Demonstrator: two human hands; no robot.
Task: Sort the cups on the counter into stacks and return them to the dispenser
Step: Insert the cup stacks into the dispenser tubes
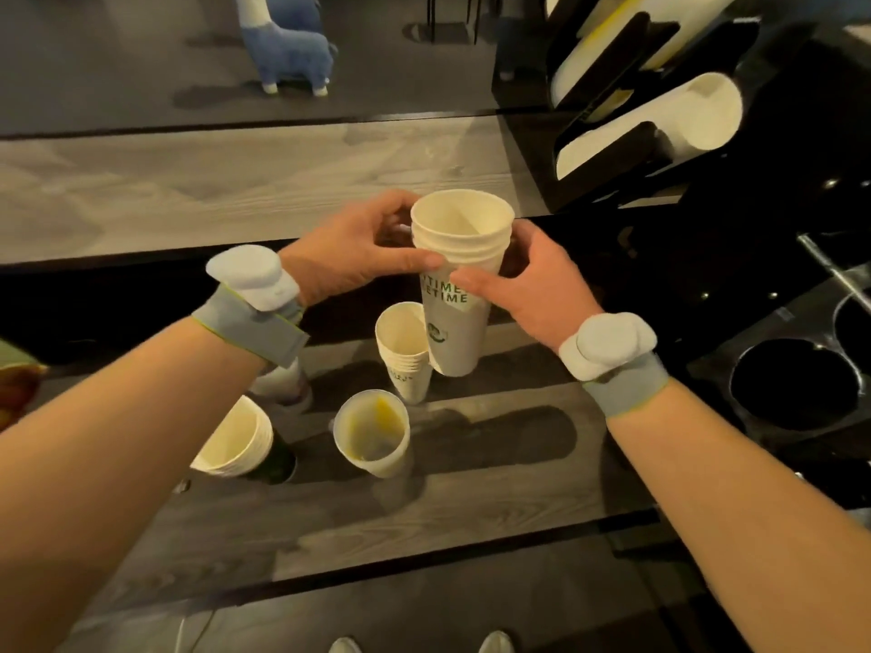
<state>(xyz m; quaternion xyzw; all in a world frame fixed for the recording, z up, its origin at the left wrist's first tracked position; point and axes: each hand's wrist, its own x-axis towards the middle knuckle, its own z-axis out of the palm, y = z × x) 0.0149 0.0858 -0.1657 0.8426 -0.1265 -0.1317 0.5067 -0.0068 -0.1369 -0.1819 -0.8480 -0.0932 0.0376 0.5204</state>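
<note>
The tall stack of white paper cups (pixel 459 275) was gripped by fingers (pixel 414 262) of the left hand (pixel 349 252) and right hand (pixel 532 285), while smaller cup stacks (pixel 405 351) on the grey wooden counter (pixel 471 501) apparently still awaited the black dispenser (pixel 612 148).

Bare forearms, a grey fabric left strap (pixel 250 322) and matching right strap (pixel 622 386) with thin lime-green edging, each carrying a chunky rounded white puck, left pod (pixel 252 275) and right pod (pixel 608 346), plus pale shoe toes (pixel 346 647) down below.

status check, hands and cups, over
Both gripping: left hand, right hand on tall cup stack. Below it, smaller stacks on counter. Nothing blocking dispenser.
</note>
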